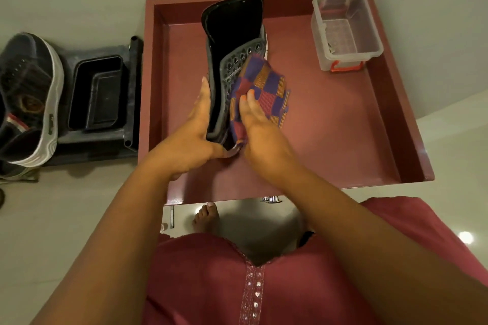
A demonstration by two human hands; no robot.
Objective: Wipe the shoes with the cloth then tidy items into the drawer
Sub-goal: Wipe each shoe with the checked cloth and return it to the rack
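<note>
Shoe in hand: black high-top sneaker [233,34], held above the open drawer, opening toward the camera, tongue raised, metal eyelets along one flap, pale sole edge just showing on the right
Cloth: checked cloth [264,92] in purple, red and orange, pressed against the eyelet flap on the shoe's right side
Right hand: right hand [264,140] holds the cloth against the shoe, fingers fairly straight, thumb on top of the fabric
Left hand: left hand [190,140] steadies the shoe from its left, fingers laid along the side and thumb curled round the lower end
Drawer: maroon drawer [390,124] pulled out, flat-bottomed; the shoe hangs over it, contact with the floor not discernible
Second shoe: dark sneaker with white sole [29,103], on the floor at far left, well apart from the drawer
Progress: wiping stage, judged under way on the first shoe; second shoe and all tidying appear still to do
Other contents: clear plastic box [346,31] with red clip in the drawer's far right corner
Beside drawer: black tray [97,92] on the floor between drawer and second shoe
</note>
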